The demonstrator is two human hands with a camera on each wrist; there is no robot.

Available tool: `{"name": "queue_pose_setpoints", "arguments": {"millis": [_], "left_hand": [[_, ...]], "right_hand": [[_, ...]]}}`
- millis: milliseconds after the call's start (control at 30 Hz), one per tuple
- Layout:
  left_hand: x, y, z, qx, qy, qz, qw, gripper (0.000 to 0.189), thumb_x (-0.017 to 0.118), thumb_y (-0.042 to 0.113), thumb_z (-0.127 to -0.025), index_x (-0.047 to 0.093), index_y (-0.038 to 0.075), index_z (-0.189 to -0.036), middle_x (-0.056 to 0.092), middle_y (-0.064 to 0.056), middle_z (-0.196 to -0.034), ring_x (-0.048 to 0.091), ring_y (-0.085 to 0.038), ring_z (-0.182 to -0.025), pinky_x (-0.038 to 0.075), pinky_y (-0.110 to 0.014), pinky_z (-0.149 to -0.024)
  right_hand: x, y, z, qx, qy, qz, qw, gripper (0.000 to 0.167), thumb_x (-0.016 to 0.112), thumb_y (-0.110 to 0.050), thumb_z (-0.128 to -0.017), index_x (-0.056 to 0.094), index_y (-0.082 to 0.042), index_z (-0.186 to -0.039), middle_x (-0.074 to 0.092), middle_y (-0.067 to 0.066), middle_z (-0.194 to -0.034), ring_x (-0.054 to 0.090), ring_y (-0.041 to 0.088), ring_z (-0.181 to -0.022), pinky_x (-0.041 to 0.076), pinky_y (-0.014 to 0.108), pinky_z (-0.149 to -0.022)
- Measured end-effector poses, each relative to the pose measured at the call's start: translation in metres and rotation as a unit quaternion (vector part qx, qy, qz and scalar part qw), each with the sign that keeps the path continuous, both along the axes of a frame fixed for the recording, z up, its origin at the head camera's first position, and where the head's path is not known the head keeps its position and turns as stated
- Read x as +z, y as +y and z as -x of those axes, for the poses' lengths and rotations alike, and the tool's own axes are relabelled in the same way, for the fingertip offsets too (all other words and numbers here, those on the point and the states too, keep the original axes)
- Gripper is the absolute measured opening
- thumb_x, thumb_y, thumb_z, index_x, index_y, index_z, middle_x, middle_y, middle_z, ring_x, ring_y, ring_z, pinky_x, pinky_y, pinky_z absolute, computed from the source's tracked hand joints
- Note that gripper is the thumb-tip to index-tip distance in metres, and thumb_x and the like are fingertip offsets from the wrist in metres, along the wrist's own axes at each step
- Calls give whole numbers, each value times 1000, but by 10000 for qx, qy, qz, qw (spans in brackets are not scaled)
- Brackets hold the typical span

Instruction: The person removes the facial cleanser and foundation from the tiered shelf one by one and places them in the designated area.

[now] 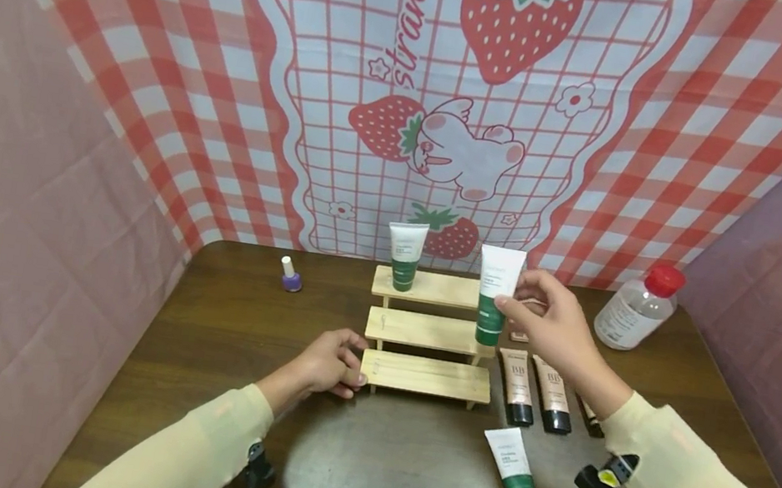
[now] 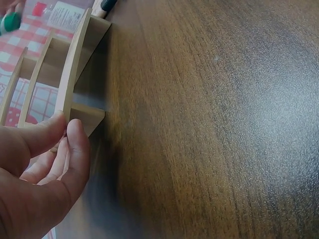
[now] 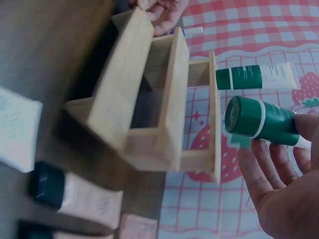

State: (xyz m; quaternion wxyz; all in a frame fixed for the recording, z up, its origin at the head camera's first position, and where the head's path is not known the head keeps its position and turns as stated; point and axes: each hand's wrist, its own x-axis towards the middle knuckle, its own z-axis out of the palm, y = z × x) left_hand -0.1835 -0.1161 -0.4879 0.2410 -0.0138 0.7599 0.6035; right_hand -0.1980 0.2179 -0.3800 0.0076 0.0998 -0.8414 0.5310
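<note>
A three-step wooden display stand (image 1: 426,376) stands on the table. My left hand (image 1: 328,361) pinches the left end of its lowest step between thumb and fingers, as the left wrist view shows close up. In my right hand (image 1: 557,324) is a white and green squeeze tube (image 1: 496,293), gripped by thumb and fingers with its green cap down. It hangs in front of the right part of the top step, cap clear of the wood in the right wrist view. A similar tube (image 1: 405,256) stands upright on the top step's left end.
Another white and green tube (image 1: 517,486) lies on the table at front right. Beige BB cream tubes (image 1: 516,385) lie right of the stand. A clear bottle with red cap (image 1: 639,306) stands at back right, a purple nail polish bottle (image 1: 291,275) at back left.
</note>
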Motion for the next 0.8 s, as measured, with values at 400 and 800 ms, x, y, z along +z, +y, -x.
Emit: {"name": "queue_pose_setpoints", "arguments": {"millis": [400, 800], "left_hand": [[-1, -1, 1, 19, -17, -55, 10000, 53, 74, -15, -84, 54, -3, -131, 62, -19, -98, 68, -23, -73, 64, -34, -59], [-1, 0, -1, 79, 4, -45, 10000, 53, 74, -14, -84, 54, -2, -132, 62, -18, -97, 67, -23, -73, 64, -33, -57]], "right_hand": [[-39, 78, -60, -69, -377, -548, 9978, 34, 68, -20, -101, 58, 3, -123, 68, 17, -102, 69, 10, -78, 65, 39, -61], [-80, 112, -108, 95, -1680, -311, 9852, 39, 70, -20, -99, 56, 3, -126, 70, 4, -94, 66, 14, -72, 64, 41, -56]]}}
